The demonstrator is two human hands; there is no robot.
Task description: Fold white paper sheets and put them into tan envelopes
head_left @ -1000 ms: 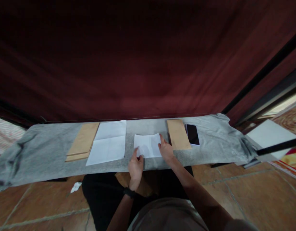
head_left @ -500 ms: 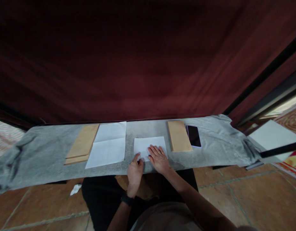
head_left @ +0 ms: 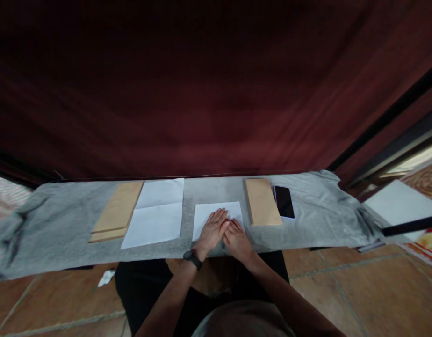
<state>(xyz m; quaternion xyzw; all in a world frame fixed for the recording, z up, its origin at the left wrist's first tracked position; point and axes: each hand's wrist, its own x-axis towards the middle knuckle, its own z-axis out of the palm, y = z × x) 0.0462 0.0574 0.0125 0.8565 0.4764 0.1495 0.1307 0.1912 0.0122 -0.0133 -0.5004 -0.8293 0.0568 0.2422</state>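
A folded sheet of white paper (head_left: 202, 216) lies in front of me on the grey cloth. My left hand (head_left: 213, 229), with a dark watch on its wrist, rests flat on the paper with fingers stretched out. Beside it, and touching it, my right hand (head_left: 236, 238) also lies flat on the sheet, fingers extended. Between them the hands cover the paper's near middle part. Left of this sheet are larger white sheets (head_left: 156, 222) with a crease across them.
Brown envelopes (head_left: 118, 206) lie stacked at the left of the grey cloth (head_left: 68, 224). A brown envelope stack (head_left: 262, 201) and a phone (head_left: 284, 202) lie to the right. A dark red curtain (head_left: 216, 117) hangs behind. A crumpled white scrap (head_left: 106, 278) is on the tiled floor.
My left hand has moved up and right from the paper's near edge, its fingers now laid flat beside the right hand. The right hand has shifted slightly to the right and nearer me.
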